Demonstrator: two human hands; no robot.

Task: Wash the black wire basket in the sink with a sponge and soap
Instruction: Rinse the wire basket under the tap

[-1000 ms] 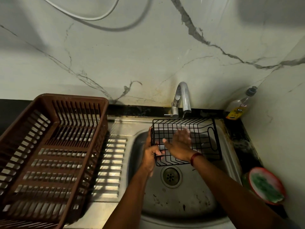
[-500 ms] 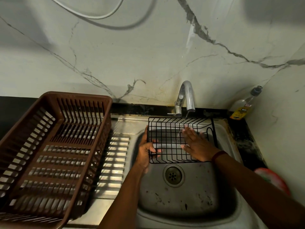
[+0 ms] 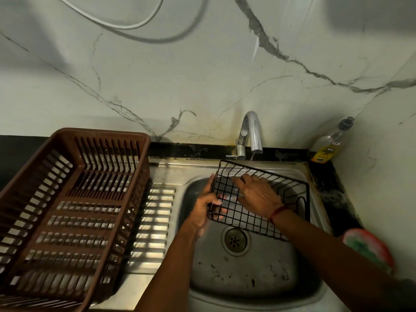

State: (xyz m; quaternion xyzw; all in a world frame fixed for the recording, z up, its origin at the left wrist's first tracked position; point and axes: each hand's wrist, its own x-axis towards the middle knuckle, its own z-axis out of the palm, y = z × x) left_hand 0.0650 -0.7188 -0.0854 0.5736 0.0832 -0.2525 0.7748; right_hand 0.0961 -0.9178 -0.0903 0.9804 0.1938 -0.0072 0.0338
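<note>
Black rectangular wire basket (image 3: 245, 216) is gripped at its nine o'clock edge by the curled left hand (image 3: 203, 209); the right hand (image 3: 257, 194) is laid flat inside, fingers straight

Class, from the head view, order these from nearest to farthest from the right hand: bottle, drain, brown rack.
1. Drain, in the sink, near the right hand.
2. Bottle, back right corner.
3. Brown rack, far left.

The brown dish rack (image 3: 67, 210) is cut off left and below. The bottle (image 3: 327, 145) label is too small to read. The right hand (image 3: 256, 194) covers part of the black wire basket (image 3: 243, 217).
</note>
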